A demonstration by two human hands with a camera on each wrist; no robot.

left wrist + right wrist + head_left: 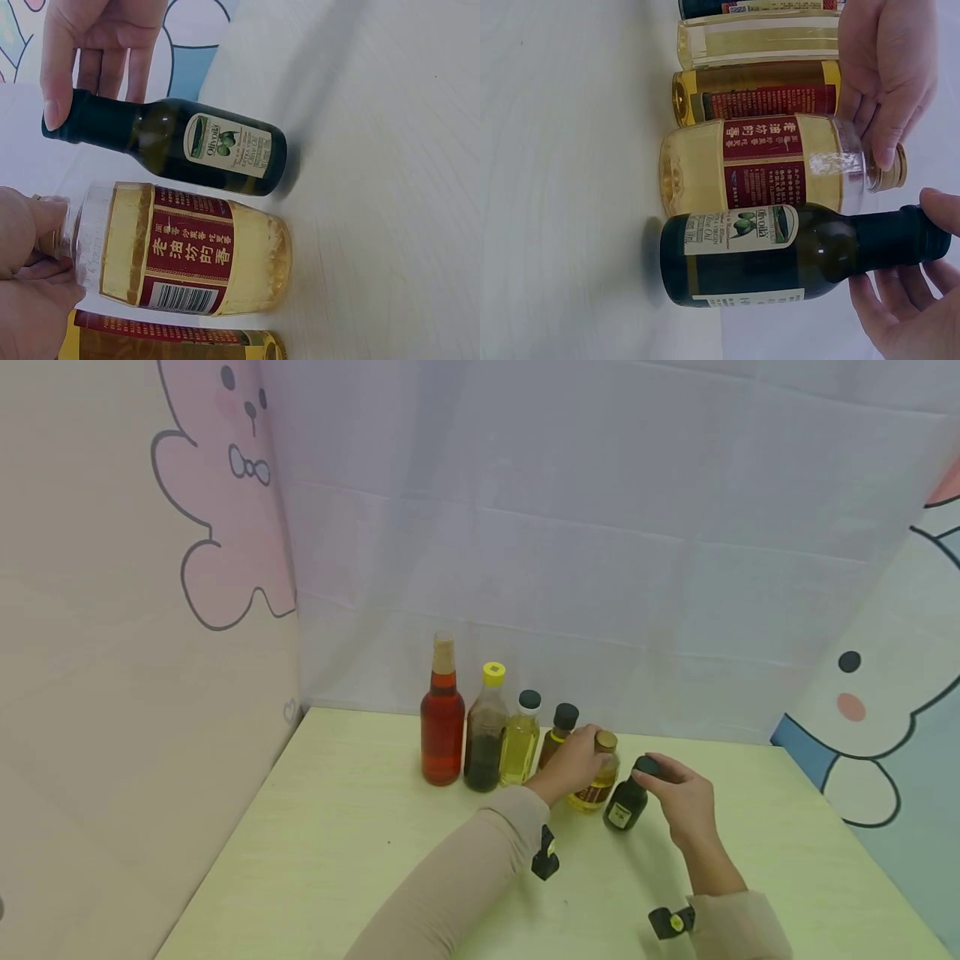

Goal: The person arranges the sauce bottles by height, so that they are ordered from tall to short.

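A small dark green olive oil bottle [627,803] stands at the right end of a row, tilted slightly in the head view. My right hand [686,802] pinches it at the dark cap and neck, thumb on one side and fingers on the other. Just left of it is a squat bottle of yellow oil [259,255] with a red label and gold cap. My left hand [576,764] holds this one by the neck, just under the cap. In the right wrist view the olive oil bottle [742,255] overlaps the yellow oil bottle's edge.
Leftward along the row stand a brown bottle with a black cap [566,716], a pale yellow oil bottle [519,747], a dark sauce bottle with a yellow cap [484,752] and a tall red bottle [442,735]. A white curtain [600,568] hangs behind the table [315,860].
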